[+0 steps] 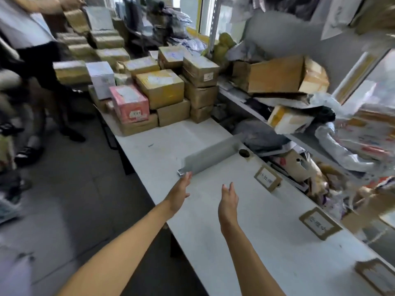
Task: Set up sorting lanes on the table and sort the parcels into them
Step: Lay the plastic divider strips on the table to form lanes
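A grey divider panel [211,153] stands on edge across the white table [267,242]. My left hand [178,196] reaches toward its near end with straight fingers, the fingertips touching or almost touching it. My right hand [228,205] hovers open above the table, a little nearer than the panel, holding nothing. Three cardboard label cards lie along the table's right edge: one [267,178] just past the panel, one [319,223] further along and one [377,274] nearest me. Stacked parcels, brown boxes [160,87] and a pink box [129,103], fill the table's far end.
Shelving to the right holds loose boxes [277,74] and plastic mail bags [333,133]. A person [27,39] stands at the far left beside more stacked boxes. A round cable hole [244,153] sits in the table by the panel. Grey floor lies left of the table.
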